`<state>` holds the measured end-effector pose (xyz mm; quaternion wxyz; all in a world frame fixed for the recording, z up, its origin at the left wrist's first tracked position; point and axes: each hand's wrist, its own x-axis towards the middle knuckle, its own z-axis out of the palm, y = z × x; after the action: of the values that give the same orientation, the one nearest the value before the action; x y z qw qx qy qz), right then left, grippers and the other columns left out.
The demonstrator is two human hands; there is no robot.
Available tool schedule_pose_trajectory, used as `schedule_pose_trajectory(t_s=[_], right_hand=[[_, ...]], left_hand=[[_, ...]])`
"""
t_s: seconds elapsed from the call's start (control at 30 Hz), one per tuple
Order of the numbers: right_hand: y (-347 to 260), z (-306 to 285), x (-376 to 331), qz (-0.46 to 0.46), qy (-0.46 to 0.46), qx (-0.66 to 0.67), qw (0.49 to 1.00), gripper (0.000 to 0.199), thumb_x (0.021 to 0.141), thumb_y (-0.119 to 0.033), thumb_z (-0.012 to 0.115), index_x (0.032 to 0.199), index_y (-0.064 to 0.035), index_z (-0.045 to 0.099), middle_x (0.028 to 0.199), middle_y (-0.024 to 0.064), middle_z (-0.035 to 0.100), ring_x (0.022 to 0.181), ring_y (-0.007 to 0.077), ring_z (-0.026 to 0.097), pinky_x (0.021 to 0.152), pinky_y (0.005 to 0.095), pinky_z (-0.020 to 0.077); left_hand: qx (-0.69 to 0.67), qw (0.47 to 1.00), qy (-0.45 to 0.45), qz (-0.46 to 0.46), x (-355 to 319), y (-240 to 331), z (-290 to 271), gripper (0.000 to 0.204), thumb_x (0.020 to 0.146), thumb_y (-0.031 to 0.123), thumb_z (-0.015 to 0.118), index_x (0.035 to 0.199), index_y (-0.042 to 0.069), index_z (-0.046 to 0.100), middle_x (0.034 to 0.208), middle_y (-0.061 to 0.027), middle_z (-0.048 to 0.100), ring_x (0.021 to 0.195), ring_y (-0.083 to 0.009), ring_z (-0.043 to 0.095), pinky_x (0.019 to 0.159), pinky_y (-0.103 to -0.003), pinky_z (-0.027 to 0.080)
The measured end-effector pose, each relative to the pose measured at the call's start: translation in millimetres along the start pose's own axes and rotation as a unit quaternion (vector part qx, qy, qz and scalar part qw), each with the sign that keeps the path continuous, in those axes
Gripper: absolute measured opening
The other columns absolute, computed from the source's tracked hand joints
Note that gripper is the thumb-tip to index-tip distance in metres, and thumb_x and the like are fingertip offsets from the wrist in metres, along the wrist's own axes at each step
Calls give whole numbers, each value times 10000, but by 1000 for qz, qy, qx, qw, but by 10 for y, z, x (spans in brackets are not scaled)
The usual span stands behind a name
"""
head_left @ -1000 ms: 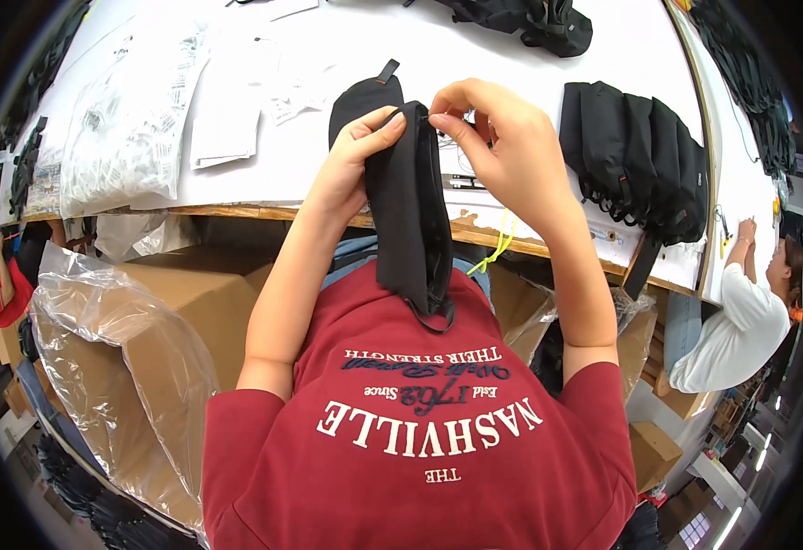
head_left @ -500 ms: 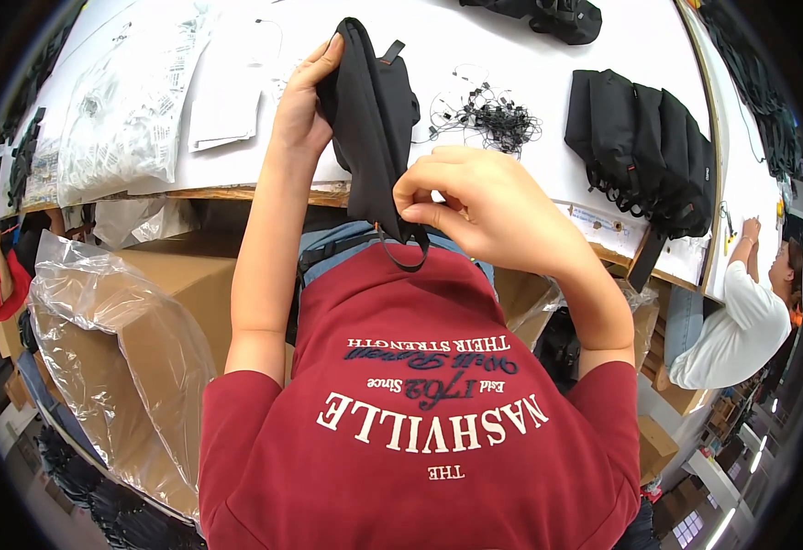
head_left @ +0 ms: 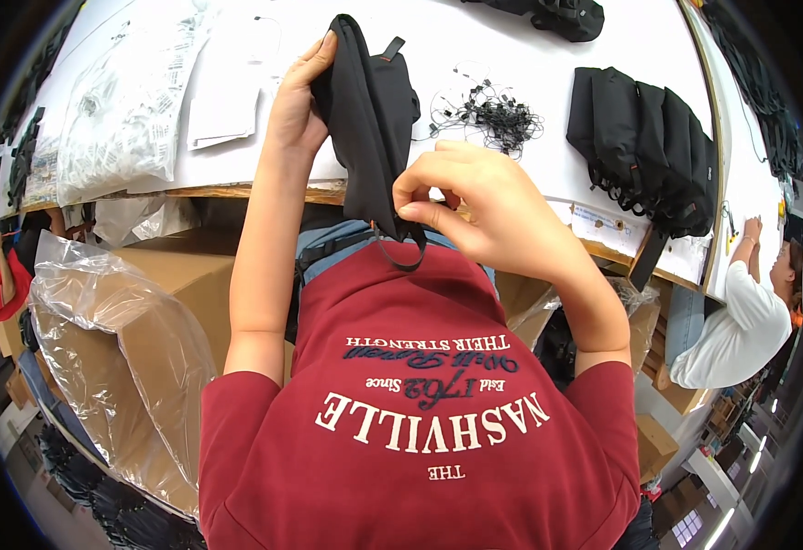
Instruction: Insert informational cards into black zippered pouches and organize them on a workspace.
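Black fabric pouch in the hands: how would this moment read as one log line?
left hand: grips black fabric pouch top | right hand: pinches its thin black loop | pouch: upright over white table edge

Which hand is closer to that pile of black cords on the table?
The right hand. It sits just below the cords, pinching the black bag at its lower end. The left hand holds the bag's top, on its far side from the cords.

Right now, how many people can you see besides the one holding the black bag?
2: a person in a white top at the right table edge, and a person in red at far left. Others may be hidden.
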<state>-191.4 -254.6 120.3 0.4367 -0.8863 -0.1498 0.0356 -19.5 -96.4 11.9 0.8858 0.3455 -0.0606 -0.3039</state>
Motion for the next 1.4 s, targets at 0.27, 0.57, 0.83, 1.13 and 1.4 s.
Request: schedule_pose_trajectory(t_s=[0.27, 0.57, 0.83, 1.13, 1.4], right_hand=[[108, 63, -147, 126, 138, 75, 979, 403, 805, -251, 700, 1113, -80, 504, 869, 127, 609, 764, 278, 605, 717, 328, 471], [547, -23, -423, 281, 38, 673, 683, 311, 845, -164, 565, 1081, 36, 593, 776, 46, 586, 571, 102, 493, 538, 236, 406], [692, 176, -578, 345, 128, 643, 672, 304, 919, -222, 484, 1006, 30, 631, 752, 42, 597, 621, 81, 510, 604, 277, 419], [363, 115, -527, 98, 261, 146, 949, 692, 621, -192, 832, 1235, -88, 530, 1137, 68, 584, 903, 145, 577, 814, 301, 436], [401, -152, -668, 139, 113, 165, 970, 250, 682, -137, 779, 923, -99, 727, 875, 13, 624, 676, 99, 503, 602, 232, 415]], left_hand=[[37, 991, 129, -9, -335, 94, 288, 304, 945, 256, 544, 1115, 7, 584, 1063, -84, 640, 981, -175, 609, 878, -304, 482], [514, 829, -156, 156, -933, 305, 339, 1006, 459, 450, 859, 1309, 82, 466, 1347, -127, 475, 1281, -277, 411, 1072, -429, 292], [520, 830, -113, 165, -1093, 101, 331, 650, 620, 70, 826, 1213, 60, 562, 1157, -77, 604, 1051, -207, 570, 911, -314, 433], [362, 929, -3, 71, -1165, -122, 337, 283, 803, -32, 659, 1074, 41, 631, 1008, -44, 611, 953, -119, 537, 860, -225, 389], [387, 915, -39, 106, -1090, -162, 241, 505, 800, 530, 656, 865, 36, 570, 840, -21, 437, 824, -132, 402, 755, -243, 308]])
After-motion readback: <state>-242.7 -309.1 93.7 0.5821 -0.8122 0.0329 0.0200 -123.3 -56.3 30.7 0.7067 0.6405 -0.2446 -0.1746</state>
